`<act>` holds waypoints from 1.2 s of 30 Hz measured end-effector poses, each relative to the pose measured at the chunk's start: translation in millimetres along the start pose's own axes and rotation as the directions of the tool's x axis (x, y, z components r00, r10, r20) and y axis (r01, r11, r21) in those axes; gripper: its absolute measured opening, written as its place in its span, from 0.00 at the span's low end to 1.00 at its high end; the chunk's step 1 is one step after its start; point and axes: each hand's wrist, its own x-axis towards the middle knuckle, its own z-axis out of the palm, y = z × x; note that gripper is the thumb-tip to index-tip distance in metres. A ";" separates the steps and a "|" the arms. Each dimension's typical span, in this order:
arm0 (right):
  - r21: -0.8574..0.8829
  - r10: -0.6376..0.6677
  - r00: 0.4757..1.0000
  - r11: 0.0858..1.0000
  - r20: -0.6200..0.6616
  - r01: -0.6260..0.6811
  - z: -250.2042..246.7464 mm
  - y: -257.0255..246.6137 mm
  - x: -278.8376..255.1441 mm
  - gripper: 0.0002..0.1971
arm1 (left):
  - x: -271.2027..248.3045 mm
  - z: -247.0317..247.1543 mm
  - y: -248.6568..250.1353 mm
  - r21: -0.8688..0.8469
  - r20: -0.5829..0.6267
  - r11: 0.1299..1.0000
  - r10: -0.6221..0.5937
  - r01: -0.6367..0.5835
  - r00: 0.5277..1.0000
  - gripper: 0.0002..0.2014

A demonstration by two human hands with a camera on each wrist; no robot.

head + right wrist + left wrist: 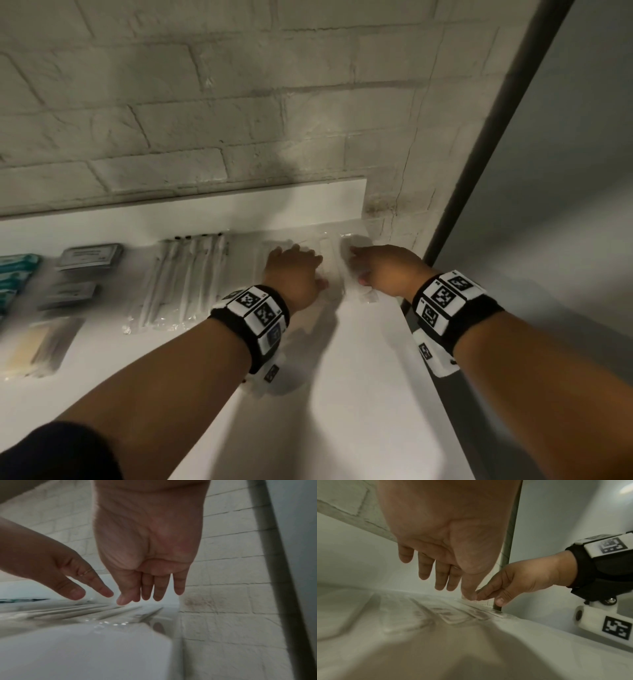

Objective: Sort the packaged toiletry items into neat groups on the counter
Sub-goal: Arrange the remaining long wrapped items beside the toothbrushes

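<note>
Several flat clear plastic packets (334,274) lie side by side at the far right corner of the white counter (342,394), against the brick wall. My left hand (294,270) hovers palm down over their left part, fingers (440,577) straight and loose, holding nothing. My right hand (376,270) reaches over their right end, its fingers (159,588) hanging straight just above the packets (102,615). In the left wrist view my left thumb and the right hand's (513,582) fingertips almost meet above the packets (457,616). Whether any fingertip touches plastic is unclear.
Left of the hands lies a row of wrapped toothbrushes (185,281). Further left are two grey boxes (89,255), teal packets (13,274) and a yellowish packet (34,346). The counter ends at its right edge (424,342), beside a dark upright frame (496,120).
</note>
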 end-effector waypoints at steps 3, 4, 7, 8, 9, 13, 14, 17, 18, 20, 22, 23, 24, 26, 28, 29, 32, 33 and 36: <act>-0.046 -0.067 0.998 0.997 0.014 0.067 6.0 -15.6 0.2 0.29 | -6.2 0.7 -8.2 0.061 0.082 0.998 -0.023 0.018 0.996 0.26; -0.080 -0.086 0.996 0.993 0.019 0.087 7.6 -20.8 1.1 0.28 | -6.4 1.4 -7.6 0.075 0.124 0.997 -0.028 0.019 0.992 0.26; -0.162 -0.115 0.993 0.979 0.038 0.119 11.4 -30.3 5.1 0.22 | -5.3 2.8 -1.2 0.088 0.192 0.996 -0.025 0.008 0.981 0.27; -0.177 -0.118 0.992 0.976 0.047 0.125 12.7 -30.8 6.2 0.20 | -5.1 3.0 0.2 0.082 0.192 0.997 -0.023 0.007 0.981 0.26; -0.185 -0.117 0.991 0.975 0.057 0.126 13.9 -30.5 7.1 0.19 | -4.7 3.2 1.2 0.075 0.187 0.997 -0.022 0.008 0.982 0.26; -0.201 -0.117 0.992 0.972 0.049 0.124 16.9 -28.4 8.7 0.19 | -2.5 4.4 -0.2 0.054 0.174 0.999 -0.011 0.002 0.985 0.25; -0.198 -0.116 0.992 0.972 0.044 0.123 17.2 -28.5 8.9 0.19 | -1.9 4.5 -0.8 0.049 0.177 0.999 -0.010 0.001 0.984 0.25; -0.194 -0.116 0.992 0.973 0.046 0.123 17.6 -27.9 9.3 0.19 | -2.2 5.1 -1.5 0.046 0.170 0.999 -0.008 0.000 0.985 0.24; -0.195 -0.119 0.992 0.973 0.042 0.125 17.9 -27.0 9.1 0.19 | -3.5 5.2 -1.8 0.040 0.164 0.999 -0.009 0.003 0.986 0.23; -0.195 -0.114 0.993 0.974 0.018 0.115 18.0 -25.7 8.0 0.23 | -6.7 5.4 -4.6 0.028 0.121 1.000 -0.016 0.013 0.993 0.22; -0.163 -0.108 0.994 0.981 -0.011 0.105 17.1 -27.5 5.4 0.25 | -11.7 5.3 -12.3 0.029 0.067 0.999 -0.039 0.037 0.997 0.21; -0.160 -0.126 0.992 0.980 -0.019 0.121 16.5 -30.3 4.1 0.24 | -15.0 5.3 -17.6 0.039 0.058 0.998 -0.054 0.052 0.997 0.21; -0.172 -0.154 0.988 0.974 -0.022 0.148 17.1 -34.2 3.8 0.23 | -18.5 5.7 -23.3 0.057 0.065 0.996 -0.068 0.064 0.996 0.22; -0.209 -0.229 0.973 0.952 -0.012 0.222 20.1 -44.7 3.0 0.20 | -25.8 6.4 -33.3 0.098 0.103 0.992 -0.085 0.075 0.991 0.22; -0.256 -0.289 0.957 0.924 0.021 0.284 27.0 -54.7 5.2 0.18 | -31.3 5.6 -37.4 0.119 0.154 0.991 -0.081 0.063 0.985 0.20; -0.264 -0.296 0.955 0.919 0.035 0.294 30.7 -57.6 6.9 0.18 | -32.4 4.6 -36.7 0.116 0.176 0.991 -0.081 0.061 0.981 0.20; -0.266 -0.279 0.959 0.922 0.050 0.282 35.9 -61.5 11.3 0.17 | -32.2 0.9 -31.0 0.096 0.190 0.992 -0.093 0.076 0.977 0.22; -0.267 -0.273 0.960 0.923 0.056 0.278 35.2 -62.3 11.3 0.17 | -31.8 0.3 -29.9 0.095 0.185 0.992 -0.097 0.080 0.978 0.21; -0.262 -0.255 0.966 0.930 0.049 0.259 32.8 -62.2 10.1 0.16 | -29.8 -1.3 -28.1 0.097 0.183 0.992 -0.098 0.082 0.978 0.21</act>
